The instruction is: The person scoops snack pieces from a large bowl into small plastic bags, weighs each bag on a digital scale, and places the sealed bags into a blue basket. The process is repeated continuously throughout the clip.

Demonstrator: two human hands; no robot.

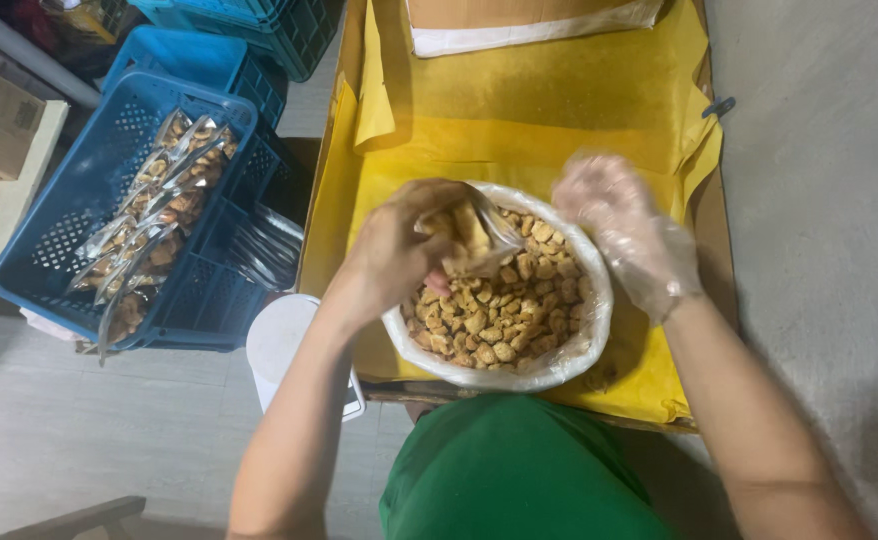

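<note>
A round bowl lined with clear plastic [571, 358] sits on yellow paper and is full of small brown fried snack pieces [504, 305]. My left hand [394, 250] is bare and grips a small clear bag [479, 238] partly filled with the snack, held over the bowl's near-left side. My right hand [624, 225] wears a thin clear plastic glove and hovers over the bowl's right rim, blurred. Whether it holds any pieces I cannot tell.
A blue plastic crate [79, 200] at the left holds several filled clear bags [154, 205]. More blue crates [249, 40] stand behind it. A white lidded tub [284, 345] is on the floor by the table. Yellow paper [519, 100] covers the table, with a cardboard box [519, 20] at its far end.
</note>
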